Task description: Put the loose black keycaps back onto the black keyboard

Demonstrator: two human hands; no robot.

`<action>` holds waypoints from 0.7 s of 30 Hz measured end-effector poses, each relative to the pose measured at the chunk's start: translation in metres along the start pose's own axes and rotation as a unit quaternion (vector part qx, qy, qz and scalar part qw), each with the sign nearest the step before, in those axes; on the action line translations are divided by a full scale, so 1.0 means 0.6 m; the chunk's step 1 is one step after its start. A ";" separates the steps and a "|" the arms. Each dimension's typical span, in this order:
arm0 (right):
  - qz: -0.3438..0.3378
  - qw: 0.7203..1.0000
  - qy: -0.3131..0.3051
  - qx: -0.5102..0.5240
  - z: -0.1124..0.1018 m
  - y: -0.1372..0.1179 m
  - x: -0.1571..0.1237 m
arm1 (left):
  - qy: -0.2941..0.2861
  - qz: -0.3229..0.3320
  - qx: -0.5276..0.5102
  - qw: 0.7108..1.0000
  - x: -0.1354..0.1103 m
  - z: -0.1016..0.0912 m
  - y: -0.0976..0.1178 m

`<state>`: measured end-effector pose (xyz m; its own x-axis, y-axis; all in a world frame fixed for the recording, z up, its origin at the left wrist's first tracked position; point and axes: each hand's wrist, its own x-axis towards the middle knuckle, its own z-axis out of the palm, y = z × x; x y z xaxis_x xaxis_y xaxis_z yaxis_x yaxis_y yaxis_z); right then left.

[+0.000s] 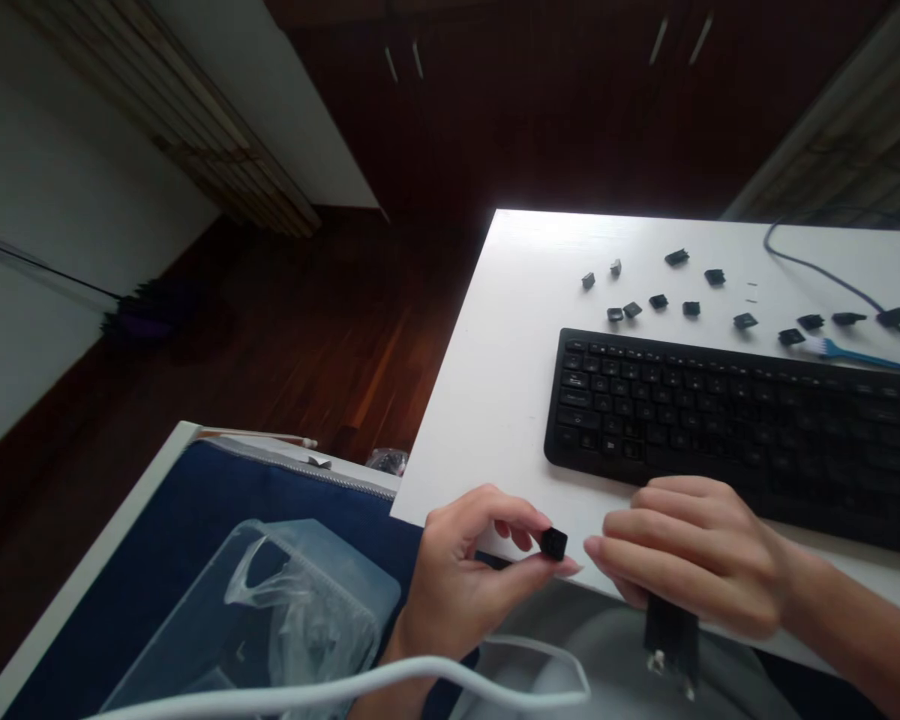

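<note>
- A small square black keycap (553, 543) is pinched in the left hand (465, 575), its fingers clenched on it from both sides, and is held just over the near edge of the bench.
- The right hand (690, 555) is kept just beside the keycap, its fingers curled, with the fingertips not touching it.
- A black rectangular object with metal tips (671, 635) is seen below the right hand; its top is hidden, so whether it is grasped cannot be told.
- Grey fabric (607, 660) is spread beneath the hands, and a thick white cable (345, 688) is looped across the foreground.
- A crumpled clear plastic bag (300, 600) is laid on a navy blue zippered case (195, 500), to the left of the hands.
- A black keyboard (720, 430) is set on the white bench (487, 400).
- Loose black keycaps (675, 290) are scattered beyond the keyboard, and a blue brush with white bristles (862, 352) is laid along its far edge.
- A dark blue cable (832, 275) is curved across the far corner of the bench.
- A dark wooden floor (307, 350) and dark cabinets with metal handles (540, 100) are seen furthest away.
</note>
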<state>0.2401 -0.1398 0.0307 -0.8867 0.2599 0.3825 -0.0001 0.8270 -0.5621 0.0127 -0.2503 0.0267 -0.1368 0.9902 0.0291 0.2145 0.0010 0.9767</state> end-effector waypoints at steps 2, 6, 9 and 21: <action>-0.005 1.000 -0.013 -0.010 0.001 0.005 -0.001 | -0.003 0.002 -0.017 1.000 0.001 -0.001 -0.001; 0.019 0.999 -0.010 0.042 -0.001 0.005 0.010 | -0.021 0.006 -0.018 1.000 0.007 -0.003 0.000; -0.020 1.000 0.016 0.005 -0.001 0.007 0.014 | -0.031 -0.007 0.007 0.999 0.018 -0.003 0.002; -0.053 0.971 -0.009 -0.232 -0.037 0.002 -0.066 | -0.041 -0.001 -0.017 0.999 0.068 0.052 0.009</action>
<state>0.2851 -0.1378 0.0311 -0.9006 0.1565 0.4056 0.1133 0.9852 -0.1286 0.0385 -0.2056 0.0267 -0.0576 0.9983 0.0103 0.1819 0.0003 0.9833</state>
